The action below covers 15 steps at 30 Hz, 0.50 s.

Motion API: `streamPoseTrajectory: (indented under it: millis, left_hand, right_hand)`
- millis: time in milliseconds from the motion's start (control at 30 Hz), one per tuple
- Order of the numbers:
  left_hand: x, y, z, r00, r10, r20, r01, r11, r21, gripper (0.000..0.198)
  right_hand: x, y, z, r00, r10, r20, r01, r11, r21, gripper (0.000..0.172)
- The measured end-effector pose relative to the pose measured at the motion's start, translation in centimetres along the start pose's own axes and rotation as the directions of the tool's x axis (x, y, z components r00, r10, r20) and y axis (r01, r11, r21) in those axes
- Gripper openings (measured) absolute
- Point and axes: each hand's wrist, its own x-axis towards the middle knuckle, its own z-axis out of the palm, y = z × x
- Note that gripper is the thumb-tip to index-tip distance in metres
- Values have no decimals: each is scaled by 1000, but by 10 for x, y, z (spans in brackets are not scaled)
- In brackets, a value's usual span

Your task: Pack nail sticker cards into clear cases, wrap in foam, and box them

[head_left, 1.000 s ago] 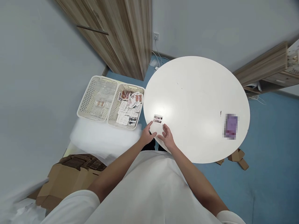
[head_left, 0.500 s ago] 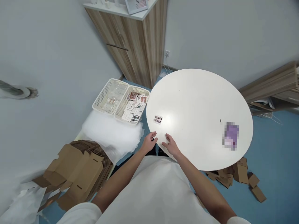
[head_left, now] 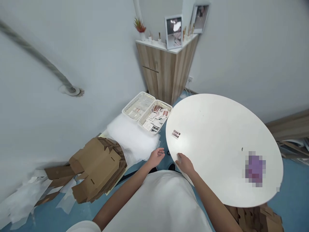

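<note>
My left hand (head_left: 156,157) hangs in the air just left of the round white table (head_left: 217,129), its fingers loosely curled and apart, with nothing in it. Over the table's near left edge is my right hand (head_left: 185,163), bent at the fingers and holding nothing visible. A small card with two rows of dark nail-like pieces (head_left: 176,134) lies on the table beyond my hands. Left of the table, a white basket (head_left: 140,125) holds many similar cards. Beside it, another white basket (head_left: 125,111) contains clear packages.
White foam sheets (head_left: 132,138) lie in front of the baskets. Flattened brown cardboard boxes (head_left: 98,164) are stacked at the left, and more cardboard (head_left: 256,219) sits under the table. A blurred purple item (head_left: 256,167) is on the table's right. A wooden cabinet (head_left: 166,71) stands behind.
The view has tilted up and turned left, showing more of the cabinet top. My hands are farther apart, the left one now off the table's edge. The card has stayed on the table.
</note>
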Motion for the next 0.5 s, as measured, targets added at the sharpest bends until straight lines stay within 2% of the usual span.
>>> streamPoseTrajectory:
  millis: [67,167,333,500]
  left_hand:
    - [-4,3,-16,1000,29,-5,-29,1000,5,35]
    - [-13,6,-44,998,70,-7,-70,998,8,36]
    - [-22,-2,-93,995,88,-48,-88,996,-5,37]
    - [-20,-13,-129,988,113,-101,-118,992,-43,37]
  right_hand:
    - [2,-12,-4,1000,3,29,1,990,-144,44]
    - [6,-31,-6,997,-18,81,38,967,-252,45]
    - [16,-64,4,978,-131,162,168,955,-244,49]
    - [20,-99,23,944,-244,222,285,942,-178,47]
